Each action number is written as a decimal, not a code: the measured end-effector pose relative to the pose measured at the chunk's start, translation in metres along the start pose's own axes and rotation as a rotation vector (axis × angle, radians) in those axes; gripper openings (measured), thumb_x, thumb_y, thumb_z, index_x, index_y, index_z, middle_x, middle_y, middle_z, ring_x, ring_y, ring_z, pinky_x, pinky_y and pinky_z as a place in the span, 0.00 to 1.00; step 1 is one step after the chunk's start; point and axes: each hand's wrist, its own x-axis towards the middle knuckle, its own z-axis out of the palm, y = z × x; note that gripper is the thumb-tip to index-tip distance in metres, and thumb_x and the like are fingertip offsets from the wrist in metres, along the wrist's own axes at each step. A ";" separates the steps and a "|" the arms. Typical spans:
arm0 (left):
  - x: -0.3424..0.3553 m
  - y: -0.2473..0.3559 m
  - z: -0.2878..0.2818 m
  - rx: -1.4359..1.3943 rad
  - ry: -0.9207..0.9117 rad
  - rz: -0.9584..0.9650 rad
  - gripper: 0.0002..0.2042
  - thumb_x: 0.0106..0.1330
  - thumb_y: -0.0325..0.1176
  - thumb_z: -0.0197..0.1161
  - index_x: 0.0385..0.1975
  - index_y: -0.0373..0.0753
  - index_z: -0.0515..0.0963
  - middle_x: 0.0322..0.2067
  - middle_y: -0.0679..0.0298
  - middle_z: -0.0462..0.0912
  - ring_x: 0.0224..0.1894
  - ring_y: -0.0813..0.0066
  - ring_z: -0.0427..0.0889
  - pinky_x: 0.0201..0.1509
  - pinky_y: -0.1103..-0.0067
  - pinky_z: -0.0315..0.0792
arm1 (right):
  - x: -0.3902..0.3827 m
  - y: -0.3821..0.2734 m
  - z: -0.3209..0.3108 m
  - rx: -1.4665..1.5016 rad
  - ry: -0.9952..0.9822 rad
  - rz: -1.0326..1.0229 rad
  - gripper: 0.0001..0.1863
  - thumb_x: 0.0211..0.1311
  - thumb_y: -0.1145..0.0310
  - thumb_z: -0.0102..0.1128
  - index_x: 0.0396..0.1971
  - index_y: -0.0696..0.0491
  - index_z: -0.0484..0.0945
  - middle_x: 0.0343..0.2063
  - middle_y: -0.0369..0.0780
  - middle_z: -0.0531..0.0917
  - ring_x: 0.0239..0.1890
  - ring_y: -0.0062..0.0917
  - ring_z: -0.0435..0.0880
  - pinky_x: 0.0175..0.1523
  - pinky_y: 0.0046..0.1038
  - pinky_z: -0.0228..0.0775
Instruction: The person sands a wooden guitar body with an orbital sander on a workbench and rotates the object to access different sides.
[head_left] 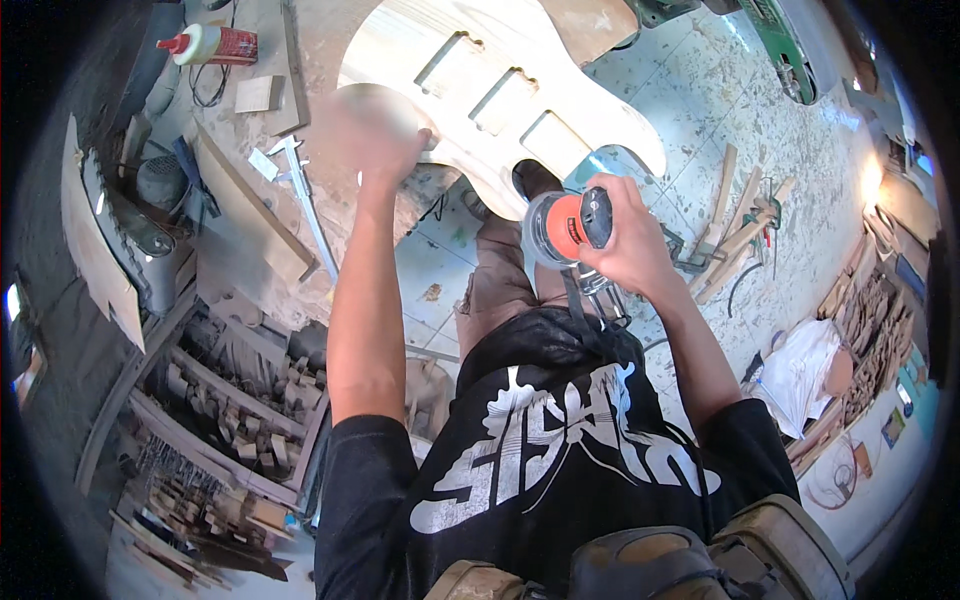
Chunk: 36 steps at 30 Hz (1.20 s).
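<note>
A pale wooden electric guitar body [580, 100] with three rectangular pickup cutouts lies at the edge of the workbench ahead of me. My right hand [632, 235] is wrapped round the top of an orange and black orbital sander [565, 232]. The sander is tilted, its round pad beside the near horn of the body; whether the two touch I cannot tell. My left hand [385, 145] is at the left edge of the guitar body, with the thumb side against the wood. Its fingers are smeared, so their closing does not show.
On the bench's left lie a caliper [300, 195], a glue bottle [210, 45], a small wood block [258, 94] and a long board [250, 210]. Shelves of offcuts [240, 410] stand lower left. Clamps and wood strips [735, 235] lie right, near a white bag [800, 375].
</note>
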 end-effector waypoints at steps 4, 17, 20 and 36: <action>-0.001 0.001 0.000 -0.026 -0.040 -0.035 0.57 0.54 0.57 0.75 0.80 0.36 0.53 0.78 0.31 0.26 0.80 0.27 0.35 0.84 0.58 0.44 | 0.003 -0.006 0.002 -0.003 -0.054 0.042 0.37 0.45 0.72 0.73 0.59 0.48 0.69 0.51 0.46 0.74 0.50 0.52 0.82 0.52 0.46 0.77; 0.001 -0.003 0.003 -0.015 -0.017 0.007 0.57 0.54 0.57 0.74 0.79 0.33 0.52 0.77 0.27 0.27 0.81 0.29 0.29 0.84 0.56 0.39 | 0.010 -0.020 0.009 -0.061 -0.052 0.057 0.37 0.46 0.71 0.73 0.59 0.48 0.68 0.50 0.48 0.73 0.49 0.53 0.83 0.51 0.47 0.77; 0.001 -0.003 0.002 0.008 -0.014 0.038 0.57 0.55 0.58 0.72 0.79 0.30 0.52 0.76 0.24 0.26 0.81 0.32 0.24 0.84 0.55 0.34 | 0.007 -0.012 0.008 -0.052 -0.059 0.043 0.37 0.46 0.70 0.73 0.59 0.48 0.68 0.51 0.47 0.73 0.48 0.53 0.83 0.51 0.47 0.77; -0.001 0.002 -0.003 -0.025 -0.057 -0.011 0.58 0.56 0.59 0.72 0.79 0.30 0.50 0.77 0.25 0.25 0.82 0.35 0.25 0.85 0.59 0.34 | 0.007 -0.008 0.010 -0.039 0.008 0.010 0.35 0.47 0.72 0.74 0.58 0.46 0.69 0.48 0.47 0.73 0.45 0.54 0.84 0.49 0.49 0.79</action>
